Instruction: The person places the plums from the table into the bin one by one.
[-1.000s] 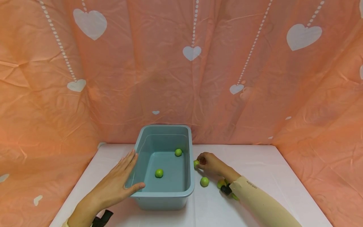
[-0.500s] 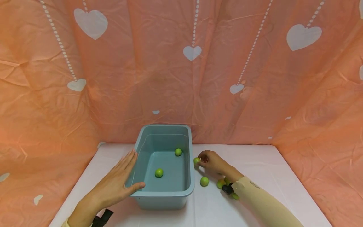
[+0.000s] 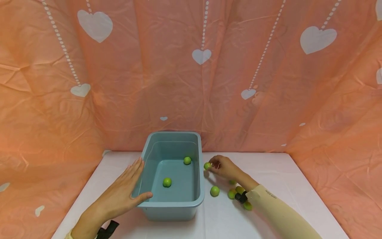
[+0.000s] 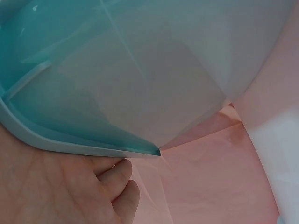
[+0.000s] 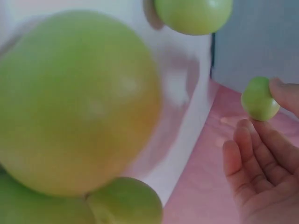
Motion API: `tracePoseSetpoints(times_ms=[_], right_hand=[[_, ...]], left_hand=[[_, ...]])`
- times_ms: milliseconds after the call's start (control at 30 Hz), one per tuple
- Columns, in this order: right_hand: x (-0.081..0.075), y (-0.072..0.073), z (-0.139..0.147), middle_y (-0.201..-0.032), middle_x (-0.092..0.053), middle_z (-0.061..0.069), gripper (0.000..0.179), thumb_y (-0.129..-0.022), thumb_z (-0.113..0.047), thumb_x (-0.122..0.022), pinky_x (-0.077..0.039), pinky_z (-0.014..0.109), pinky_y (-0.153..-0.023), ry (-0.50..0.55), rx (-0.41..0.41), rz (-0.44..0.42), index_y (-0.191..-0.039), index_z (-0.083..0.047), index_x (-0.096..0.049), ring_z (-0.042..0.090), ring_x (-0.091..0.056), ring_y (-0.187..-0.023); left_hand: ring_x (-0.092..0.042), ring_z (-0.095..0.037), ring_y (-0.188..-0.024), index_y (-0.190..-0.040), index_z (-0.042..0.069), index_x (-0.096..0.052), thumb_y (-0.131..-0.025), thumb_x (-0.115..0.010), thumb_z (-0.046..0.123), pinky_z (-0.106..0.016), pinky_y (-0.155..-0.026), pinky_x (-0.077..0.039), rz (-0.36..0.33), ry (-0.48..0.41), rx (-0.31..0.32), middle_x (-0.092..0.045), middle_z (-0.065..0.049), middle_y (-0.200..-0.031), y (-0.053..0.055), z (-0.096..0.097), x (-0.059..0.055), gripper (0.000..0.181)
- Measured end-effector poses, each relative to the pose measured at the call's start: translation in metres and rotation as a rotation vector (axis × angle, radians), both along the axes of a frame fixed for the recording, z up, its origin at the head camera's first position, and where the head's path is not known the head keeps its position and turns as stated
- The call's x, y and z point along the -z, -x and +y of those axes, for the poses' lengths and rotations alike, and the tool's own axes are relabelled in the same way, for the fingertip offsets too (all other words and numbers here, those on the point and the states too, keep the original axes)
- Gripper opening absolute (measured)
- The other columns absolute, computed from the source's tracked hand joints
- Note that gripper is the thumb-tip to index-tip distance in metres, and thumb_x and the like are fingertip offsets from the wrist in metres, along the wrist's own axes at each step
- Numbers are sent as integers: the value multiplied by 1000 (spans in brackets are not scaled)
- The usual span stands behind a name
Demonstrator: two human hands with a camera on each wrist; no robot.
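Observation:
Between thumb and fingertips, my right hand [image 3: 225, 167] pinches a small round green fruit [image 3: 207, 166], raised just right of the tub's right rim. In the right wrist view the same fruit [image 5: 259, 99] sits at the tips of the thumb and fingers. My left hand [image 3: 122, 191] lies with straight fingers along the left rim of a blue-grey plastic tub [image 3: 171, 204], thumb over its near corner. Inside the tub are two more green fruits, one near the front [image 3: 167, 182] and one toward the back right [image 3: 187, 160].
A single green fruit [image 3: 215, 191] lies on the white table [image 3: 274, 186] right of the tub. Several more, some with an orange blush [image 3: 232, 194], cluster under the right wrist, partly covered by its black camera [image 3: 241, 197]. A pink-orange curtain [image 3: 238, 126] encloses the back and sides.
My right hand has lifted the pinched fruit upward from beside the tub's wall and drawn slightly back to the right. The left hand and tub have stayed in place.

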State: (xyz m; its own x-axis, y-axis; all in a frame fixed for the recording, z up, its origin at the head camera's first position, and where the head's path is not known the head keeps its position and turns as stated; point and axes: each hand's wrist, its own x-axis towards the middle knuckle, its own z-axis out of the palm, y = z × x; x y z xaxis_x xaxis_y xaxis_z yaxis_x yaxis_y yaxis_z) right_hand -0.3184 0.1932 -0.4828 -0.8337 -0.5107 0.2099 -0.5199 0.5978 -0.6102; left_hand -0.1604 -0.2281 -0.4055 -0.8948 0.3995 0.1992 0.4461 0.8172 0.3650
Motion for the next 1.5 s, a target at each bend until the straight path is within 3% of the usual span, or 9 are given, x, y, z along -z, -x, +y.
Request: tracePoseSetpoints(times_ms=[233, 433, 667, 867, 1033, 1200, 1367, 1500], right_hand=[[-6, 0, 0, -91, -69, -3, 20, -96, -16, -82, -56, 24, -72, 16, 9, 47, -111, -4, -77, 9, -61, -81], [-14, -1, -1, -91, -68, -4, 20, -96, -19, -82, -56, 25, -72, 14, 10, 57, -111, -6, -77, 9, -61, -81], [-27, -7, -2, -93, -68, -2, 20, -95, -20, -84, -58, 27, -73, 37, 21, 59, -109, -7, -78, 13, -63, -82], [-35, -8, -2, -93, -70, -1, 21, -96, -20, -84, -58, 29, -75, 79, 10, 71, -110, -6, -78, 14, -64, -83], [-41, -9, -3, -93, -70, -2, 21, -96, -20, -84, -61, 40, -78, 98, 20, 86, -109, -6, -77, 14, -64, -85], [-46, -12, -4, -94, -69, -1, 21, -96, -21, -84, -62, 43, -79, 102, 36, 93, -110, -7, -77, 15, -64, -85], [-54, -14, -4, -95, -70, -1, 23, -96, -22, -83, -62, 49, -81, 110, 51, 88, -113, -8, -78, 16, -64, -86], [-61, -15, -5, -97, -72, -1, 25, -97, -23, -83, -62, 50, -83, 121, 45, 94, -115, -8, -78, 16, -65, -88]], left_hand=[[-13, -36, -166, -171, 1, -21, -100, -64, 67, -20, -130, 4, 2, -3, 1, -15, -15, -179, -1, 0, -1, 106], [-12, -35, -166, -171, 1, -22, -99, -64, 69, -13, -125, 9, -3, 3, -4, -13, -15, -180, 0, 0, 0, 107], [-13, -36, -166, -170, 1, -23, -99, -65, 68, -35, -135, -6, 2, -2, -7, -15, -16, -179, -1, 0, -1, 106], [-13, -36, -166, -170, 1, -23, -99, -65, 68, -19, -130, 5, -1, -6, -3, -15, -15, -179, 0, 0, 0, 106], [-13, -36, -166, -170, 1, -23, -100, -65, 66, -25, -133, 1, 4, -11, 3, -15, -16, -179, -1, -1, -1, 105], [-11, -34, -166, -171, 3, -22, -99, -64, 68, -21, -131, 4, -15, -11, -12, -14, -14, -180, -2, 0, -1, 106], [-14, -35, -166, -170, 2, -24, -99, -65, 69, -50, -134, -18, -2, 5, -15, -16, -15, -179, -2, 0, -1, 106], [-14, -36, -166, -170, 2, -23, -99, -65, 68, -52, -133, -19, 2, 7, -10, -16, -15, -179, -1, 1, -2, 106]])
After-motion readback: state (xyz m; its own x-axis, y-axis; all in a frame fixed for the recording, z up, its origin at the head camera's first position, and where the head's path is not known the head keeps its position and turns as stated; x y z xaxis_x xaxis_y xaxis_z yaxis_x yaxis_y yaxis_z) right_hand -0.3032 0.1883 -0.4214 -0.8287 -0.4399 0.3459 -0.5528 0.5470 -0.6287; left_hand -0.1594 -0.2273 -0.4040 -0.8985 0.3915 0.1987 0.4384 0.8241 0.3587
